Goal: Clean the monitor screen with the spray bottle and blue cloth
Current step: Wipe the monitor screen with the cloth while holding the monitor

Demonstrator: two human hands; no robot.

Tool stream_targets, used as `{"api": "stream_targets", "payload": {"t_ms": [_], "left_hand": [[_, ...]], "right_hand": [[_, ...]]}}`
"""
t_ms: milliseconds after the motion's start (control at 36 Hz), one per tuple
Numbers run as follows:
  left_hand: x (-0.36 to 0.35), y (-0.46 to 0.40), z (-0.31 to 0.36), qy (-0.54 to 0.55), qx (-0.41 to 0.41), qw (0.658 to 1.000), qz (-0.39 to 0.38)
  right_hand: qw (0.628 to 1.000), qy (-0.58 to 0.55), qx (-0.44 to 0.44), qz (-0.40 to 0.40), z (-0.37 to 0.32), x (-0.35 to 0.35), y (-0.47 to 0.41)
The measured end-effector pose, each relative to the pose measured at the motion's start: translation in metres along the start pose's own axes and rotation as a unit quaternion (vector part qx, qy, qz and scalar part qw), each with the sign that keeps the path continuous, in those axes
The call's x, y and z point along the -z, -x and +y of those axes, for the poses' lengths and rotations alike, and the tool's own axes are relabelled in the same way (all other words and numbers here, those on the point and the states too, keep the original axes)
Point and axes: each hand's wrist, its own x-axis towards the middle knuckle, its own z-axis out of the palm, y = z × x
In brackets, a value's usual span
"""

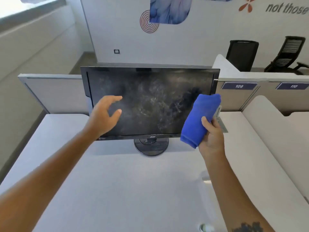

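The left hand (104,114) was spread wide in front of the monitor's (150,101) left side, perhaps to steady it; at its right edge the right hand (211,136) held the folded blue cloth (199,119), ready to wipe the smeary screen.

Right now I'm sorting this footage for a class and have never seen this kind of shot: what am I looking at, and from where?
This is one wide-angle camera worn on a person's head, looking forward and down, so both arms reach in from below. There is no machine. The left hand hangs open in front of a dark monitor whose screen shows smeary streaks. The right hand grips a folded blue cloth beside the screen's right edge. The monitor stands on a white desk. At the bottom edge a small bottle is partly visible, probably the spray bottle.
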Motion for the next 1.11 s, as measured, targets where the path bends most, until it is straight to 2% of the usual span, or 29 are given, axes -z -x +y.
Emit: {"api": "stream_targets", "payload": {"t_ms": [56,111,167,250,333,444,500,583,667,750,861,917,1028,1056,1111], "left_hand": [[0.027,-0.039,-0.013,-0.044,-0.062,0.996,0.041],[0.052,-0.075,-0.024,-0.073,-0.075,0.993,0.046],[0.071,-0.105,-0.034,-0.108,-0.064,0.992,0.021],[0.087,-0.139,-0.049,-0.171,-0.063,0.981,-0.062],[0.093,-0.157,-0.056,-0.211,-0.077,0.963,-0.150],[0.088,-0.163,-0.052,-0.253,-0.050,0.946,-0.197],[0.083,-0.161,-0.048,-0.238,-0.014,0.952,-0.194],[0.083,-0.157,-0.043,-0.152,0.037,0.968,-0.198],[0.089,-0.158,-0.043,-0.087,0.074,0.971,-0.210],[0.092,-0.161,-0.044,-0.028,0.113,0.971,-0.210],[0.091,-0.168,-0.049,0.070,0.137,0.963,-0.221],[0.091,-0.171,-0.051,0.084,0.138,0.959,-0.232],[0.091,-0.172,-0.052,0.085,0.131,0.958,-0.242],[0.091,-0.172,-0.052,0.088,0.131,0.957,-0.242],[0.091,-0.171,-0.051,0.102,0.129,0.956,-0.242]], "right_hand": [[0.998,-0.005,0.056,0.030,-0.014,-0.012,-0.018],[0.991,0.011,0.114,0.066,-0.025,-0.026,-0.035],[0.978,0.054,0.174,0.105,-0.032,-0.042,-0.050],[0.947,0.162,0.247,0.125,-0.029,-0.063,-0.074],[0.899,0.292,0.309,0.100,-0.013,-0.074,-0.096],[0.798,0.451,0.395,0.065,0.014,-0.077,-0.119],[0.765,0.478,0.422,0.089,0.025,-0.079,-0.127],[0.723,0.491,0.471,0.117,0.040,-0.083,-0.136],[0.697,0.501,0.499,0.118,0.057,-0.095,-0.139],[0.674,0.527,0.514,0.063,0.085,-0.118,-0.131],[0.624,0.584,0.516,-0.054,0.121,-0.165,-0.103],[0.582,0.607,0.527,-0.125,0.136,-0.194,-0.088],[0.446,0.672,0.538,-0.246,0.158,-0.236,-0.067],[0.422,0.681,0.539,-0.261,0.159,-0.238,-0.067],[0.407,0.683,0.548,-0.261,0.150,-0.233,-0.073]]}}
